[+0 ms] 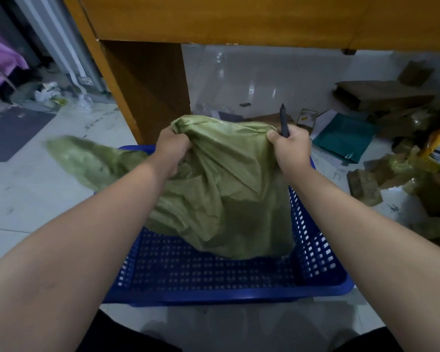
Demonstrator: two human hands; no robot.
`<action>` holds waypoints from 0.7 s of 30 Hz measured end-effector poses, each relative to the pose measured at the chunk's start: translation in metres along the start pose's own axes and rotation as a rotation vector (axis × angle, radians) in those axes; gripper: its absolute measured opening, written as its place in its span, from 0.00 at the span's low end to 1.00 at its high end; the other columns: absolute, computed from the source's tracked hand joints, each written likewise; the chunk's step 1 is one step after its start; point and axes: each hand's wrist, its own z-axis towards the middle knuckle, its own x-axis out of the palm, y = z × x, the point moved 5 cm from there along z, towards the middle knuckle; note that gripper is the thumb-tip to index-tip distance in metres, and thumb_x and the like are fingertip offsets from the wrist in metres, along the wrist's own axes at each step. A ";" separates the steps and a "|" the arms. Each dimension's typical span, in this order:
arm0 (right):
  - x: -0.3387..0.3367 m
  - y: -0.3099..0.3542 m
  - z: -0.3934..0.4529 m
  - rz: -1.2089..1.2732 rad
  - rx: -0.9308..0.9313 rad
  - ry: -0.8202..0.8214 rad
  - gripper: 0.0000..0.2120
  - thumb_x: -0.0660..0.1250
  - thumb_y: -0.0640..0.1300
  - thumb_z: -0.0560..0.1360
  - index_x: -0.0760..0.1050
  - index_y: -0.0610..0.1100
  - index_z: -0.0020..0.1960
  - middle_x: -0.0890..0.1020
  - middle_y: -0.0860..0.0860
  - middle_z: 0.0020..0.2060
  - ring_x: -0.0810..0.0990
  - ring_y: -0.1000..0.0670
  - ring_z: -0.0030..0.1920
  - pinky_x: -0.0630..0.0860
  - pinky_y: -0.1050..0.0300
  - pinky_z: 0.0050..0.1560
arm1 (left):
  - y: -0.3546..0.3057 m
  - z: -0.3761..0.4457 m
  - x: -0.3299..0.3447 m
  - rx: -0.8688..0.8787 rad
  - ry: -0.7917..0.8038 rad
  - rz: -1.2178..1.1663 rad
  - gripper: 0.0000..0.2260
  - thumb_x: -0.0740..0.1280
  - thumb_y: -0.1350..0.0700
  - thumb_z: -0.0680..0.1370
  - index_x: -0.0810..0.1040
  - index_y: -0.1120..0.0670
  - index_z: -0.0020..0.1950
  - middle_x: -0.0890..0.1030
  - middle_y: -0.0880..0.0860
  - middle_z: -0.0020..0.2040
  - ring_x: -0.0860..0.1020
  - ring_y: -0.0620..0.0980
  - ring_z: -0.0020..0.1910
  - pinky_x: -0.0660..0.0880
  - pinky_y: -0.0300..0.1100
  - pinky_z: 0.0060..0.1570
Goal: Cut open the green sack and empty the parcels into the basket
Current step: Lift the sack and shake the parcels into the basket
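Observation:
The green sack point(224, 189) hangs bunched up over the blue perforated basket point(214, 292), its lower end resting on the basket's floor. My left hand point(172, 151) grips the sack's upper edge on the left. My right hand point(291, 148) grips the upper edge on the right and also holds a dark cutter point(283, 121) that points upward. A loose flap of the sack point(87, 158) trails out to the left over the basket's rim. No parcels are visible; the sack hides whatever lies under it.
A wooden desk point(214, 19) stands just beyond the basket, with its side panel point(148, 92) close to the sack. Cardboard boxes point(381, 95), a teal mailer point(346, 135) and wrapped packets point(363, 186) litter the tiled floor at right. A dark mat point(13, 133) lies at left.

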 end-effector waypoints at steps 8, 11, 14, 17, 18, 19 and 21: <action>0.038 0.042 -0.015 0.171 -0.054 0.172 0.18 0.68 0.34 0.73 0.68 0.46 0.29 0.70 0.51 0.26 0.70 0.50 0.31 0.68 0.56 0.34 | -0.044 -0.035 0.067 0.478 0.497 0.644 0.22 0.70 0.58 0.65 0.74 0.54 0.59 0.78 0.50 0.51 0.78 0.50 0.51 0.74 0.45 0.47; 0.031 0.042 -0.018 0.237 -0.015 0.238 0.15 0.68 0.34 0.75 0.72 0.45 0.31 0.73 0.49 0.28 0.72 0.51 0.31 0.70 0.57 0.33 | -0.047 -0.032 0.069 0.448 0.509 0.517 0.10 0.69 0.56 0.74 0.77 0.57 0.53 0.78 0.50 0.45 0.77 0.45 0.44 0.71 0.38 0.42; 0.028 0.039 -0.027 0.296 -0.016 0.272 0.09 0.67 0.36 0.77 0.77 0.44 0.39 0.79 0.48 0.35 0.79 0.52 0.37 0.76 0.61 0.35 | -0.054 -0.035 0.074 0.625 0.399 0.634 0.04 0.65 0.56 0.79 0.77 0.57 0.47 0.78 0.50 0.44 0.75 0.48 0.45 0.68 0.38 0.40; 0.025 0.027 -0.036 0.438 0.029 0.195 0.06 0.68 0.34 0.75 0.78 0.44 0.49 0.82 0.51 0.41 0.81 0.57 0.38 0.76 0.68 0.33 | -0.048 -0.027 0.074 0.623 0.269 0.645 0.09 0.61 0.58 0.80 0.77 0.60 0.45 0.79 0.55 0.45 0.76 0.52 0.45 0.68 0.42 0.43; 0.018 0.017 -0.034 0.474 0.083 0.113 0.10 0.69 0.32 0.74 0.77 0.43 0.53 0.81 0.51 0.43 0.81 0.56 0.39 0.76 0.68 0.32 | -0.046 -0.025 0.071 0.609 0.249 0.623 0.10 0.60 0.58 0.81 0.77 0.62 0.45 0.79 0.56 0.44 0.75 0.51 0.43 0.68 0.42 0.42; 0.008 0.008 -0.032 0.456 0.143 0.030 0.14 0.69 0.31 0.73 0.75 0.42 0.56 0.80 0.50 0.44 0.81 0.54 0.41 0.76 0.66 0.32 | -0.044 -0.025 0.068 0.594 0.233 0.587 0.12 0.59 0.58 0.81 0.76 0.62 0.43 0.78 0.55 0.41 0.74 0.49 0.40 0.68 0.42 0.40; -0.006 -0.016 -0.029 0.274 0.243 0.040 0.14 0.71 0.33 0.72 0.75 0.41 0.56 0.80 0.50 0.44 0.80 0.51 0.42 0.73 0.62 0.34 | -0.041 -0.023 0.063 0.545 0.214 0.444 0.12 0.59 0.59 0.82 0.73 0.59 0.40 0.74 0.52 0.36 0.71 0.46 0.35 0.67 0.40 0.37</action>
